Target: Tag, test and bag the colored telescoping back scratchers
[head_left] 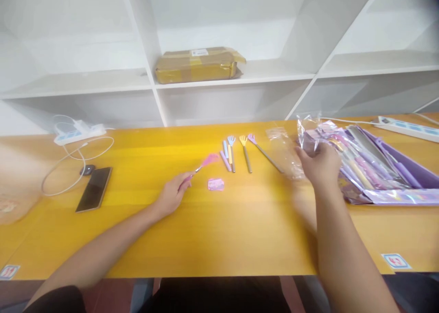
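Note:
My left hand (174, 191) is closed round the handle of a pink back scratcher (207, 159), its blurred head pointing right above the table. At the right, my right hand (322, 164) pinches a clear plastic bag (307, 132) by the near corner of the purple box. Another clear bag (284, 150) lies just left of that hand. Between the hands are a blue-headed back scratcher (231, 141), a yellow one (245, 153) and a purple one (265, 153), all with metal rods. Loose coloured handles (225, 155) and a small stack of pink cards (216, 184) lie beside them.
The purple box (404, 196) holds several bagged back scratchers. A phone (93, 189), a black mouse (88, 169) and a cabled power strip (80, 133) lie left. Another power strip (409, 127) is behind the box. A taped carton (199, 66) sits on the shelf.

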The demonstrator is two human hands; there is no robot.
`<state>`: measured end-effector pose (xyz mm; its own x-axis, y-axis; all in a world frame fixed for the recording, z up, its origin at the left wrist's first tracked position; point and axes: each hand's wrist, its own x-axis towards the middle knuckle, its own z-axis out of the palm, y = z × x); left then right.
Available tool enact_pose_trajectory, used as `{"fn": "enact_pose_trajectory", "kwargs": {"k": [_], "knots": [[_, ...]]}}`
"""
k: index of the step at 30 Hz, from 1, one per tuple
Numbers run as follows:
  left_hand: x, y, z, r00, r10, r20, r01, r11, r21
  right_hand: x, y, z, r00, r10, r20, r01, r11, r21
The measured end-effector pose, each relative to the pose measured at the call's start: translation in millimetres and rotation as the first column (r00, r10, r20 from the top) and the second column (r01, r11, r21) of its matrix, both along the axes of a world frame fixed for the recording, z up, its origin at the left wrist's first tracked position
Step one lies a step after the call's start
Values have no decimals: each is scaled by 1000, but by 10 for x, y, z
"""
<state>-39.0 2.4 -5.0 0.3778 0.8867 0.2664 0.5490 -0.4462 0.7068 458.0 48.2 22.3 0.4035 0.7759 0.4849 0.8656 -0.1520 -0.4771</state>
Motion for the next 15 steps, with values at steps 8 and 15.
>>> {"fn": "enact_pose_trajectory", "kwargs": {"k": [8, 15], "knots": [[274, -260, 50, 952, -114, 284, 189, 949, -251, -2021, -609, 47, 522, 636, -569, -702, 699, 138], [497, -533, -44, 829, 27, 559, 294, 829, -477, -2431, -960, -260, 353, 766, -538, -868, 482, 117]]}}
